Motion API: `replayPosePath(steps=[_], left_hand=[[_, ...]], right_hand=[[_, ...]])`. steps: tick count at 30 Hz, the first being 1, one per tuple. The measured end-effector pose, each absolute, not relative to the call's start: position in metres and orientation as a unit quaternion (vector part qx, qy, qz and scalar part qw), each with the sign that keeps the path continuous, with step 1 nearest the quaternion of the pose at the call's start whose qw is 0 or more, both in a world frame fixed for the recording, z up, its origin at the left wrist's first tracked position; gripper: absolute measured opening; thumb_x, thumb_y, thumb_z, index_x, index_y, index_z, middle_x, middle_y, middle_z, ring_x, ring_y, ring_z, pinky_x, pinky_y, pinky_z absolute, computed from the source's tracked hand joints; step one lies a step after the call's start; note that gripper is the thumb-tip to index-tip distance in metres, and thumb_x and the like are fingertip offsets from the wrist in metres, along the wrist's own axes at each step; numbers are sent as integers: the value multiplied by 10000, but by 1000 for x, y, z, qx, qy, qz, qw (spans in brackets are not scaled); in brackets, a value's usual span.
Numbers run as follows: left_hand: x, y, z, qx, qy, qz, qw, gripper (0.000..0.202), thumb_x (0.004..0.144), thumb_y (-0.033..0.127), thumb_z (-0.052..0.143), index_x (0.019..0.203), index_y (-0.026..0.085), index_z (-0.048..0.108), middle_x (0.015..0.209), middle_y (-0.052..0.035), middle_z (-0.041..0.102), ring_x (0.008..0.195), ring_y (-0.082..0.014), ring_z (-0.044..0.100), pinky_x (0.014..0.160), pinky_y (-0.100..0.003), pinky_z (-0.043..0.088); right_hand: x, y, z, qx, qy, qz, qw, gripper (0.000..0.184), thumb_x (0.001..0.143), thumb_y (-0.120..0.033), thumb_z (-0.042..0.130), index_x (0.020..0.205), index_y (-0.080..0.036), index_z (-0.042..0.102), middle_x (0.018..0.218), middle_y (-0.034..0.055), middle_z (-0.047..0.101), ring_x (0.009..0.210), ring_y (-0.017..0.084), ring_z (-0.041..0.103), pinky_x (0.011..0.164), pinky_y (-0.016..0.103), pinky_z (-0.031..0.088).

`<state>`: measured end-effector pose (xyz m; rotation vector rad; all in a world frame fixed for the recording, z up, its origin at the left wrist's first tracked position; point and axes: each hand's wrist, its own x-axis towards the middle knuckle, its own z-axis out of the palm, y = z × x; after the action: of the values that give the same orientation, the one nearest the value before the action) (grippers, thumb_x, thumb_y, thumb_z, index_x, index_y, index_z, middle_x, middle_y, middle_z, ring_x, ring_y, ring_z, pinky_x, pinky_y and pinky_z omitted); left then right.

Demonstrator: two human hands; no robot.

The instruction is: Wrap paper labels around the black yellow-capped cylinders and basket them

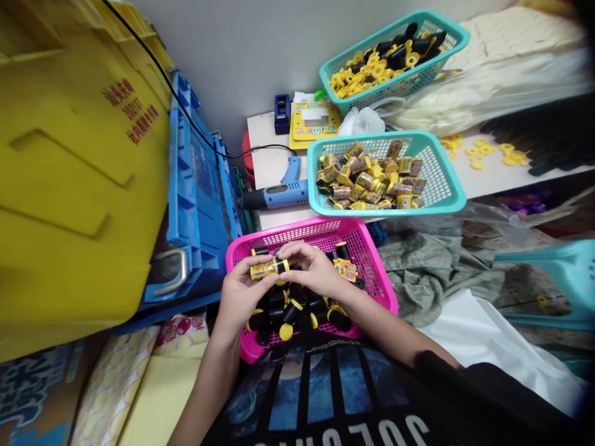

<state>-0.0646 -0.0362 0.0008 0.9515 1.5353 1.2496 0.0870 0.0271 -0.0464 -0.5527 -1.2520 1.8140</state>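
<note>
Both my hands meet over a pink basket (pixel 372 260) on my lap. My left hand (pixel 239 291) and my right hand (pixel 316 266) together grip a small black cylinder with a yellow label (pixel 267 268), held sideways; fingers of both are closed around it. Below them the basket holds several black cylinders with yellow caps (pixel 292 310) and one loose yellow label (pixel 345 269).
A teal basket of labelled yellow pieces (pixel 446 179) stands on the white table beyond. Another teal basket (pixel 453 40) with yellow rings and black parts sits behind it. A blue heat gun (pixel 279 192), a tape dispenser (pixel 282 113), and yellow and blue crates (pixel 195 186) at left.
</note>
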Motion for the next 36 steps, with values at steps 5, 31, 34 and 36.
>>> replayPosePath(steps=[5,31,34,36], left_hand=[[-64,-37,-6,355,592,502,522,379,560,264,859,899,198,700,914,-44,741,810,-199,701,766,-322,551],[-49,-37,8,407,579,483,516,348,508,226,875,821,173,731,790,-36,724,723,-179,675,626,-238,521],[-47,-37,11,411,596,471,504,344,484,206,877,797,173,739,750,-30,719,692,-169,663,605,-228,509],[-46,-38,12,418,604,462,497,331,492,207,870,796,177,742,727,-23,715,676,-165,657,600,-228,508]], right_hand=[[85,21,-48,-204,-435,782,397,423,707,-535,741,982,-225,657,1140,65,604,1114,216,549,969,377,434],[87,21,-57,-116,-420,839,325,635,708,-642,678,1135,-177,609,1158,92,608,1091,222,578,937,351,433],[84,18,-61,-115,-407,842,335,660,671,-662,693,1109,-175,616,1125,89,618,1047,221,598,928,357,436],[84,19,-63,-122,-410,840,334,648,664,-659,700,1090,-177,620,1104,86,624,1036,222,601,916,357,443]])
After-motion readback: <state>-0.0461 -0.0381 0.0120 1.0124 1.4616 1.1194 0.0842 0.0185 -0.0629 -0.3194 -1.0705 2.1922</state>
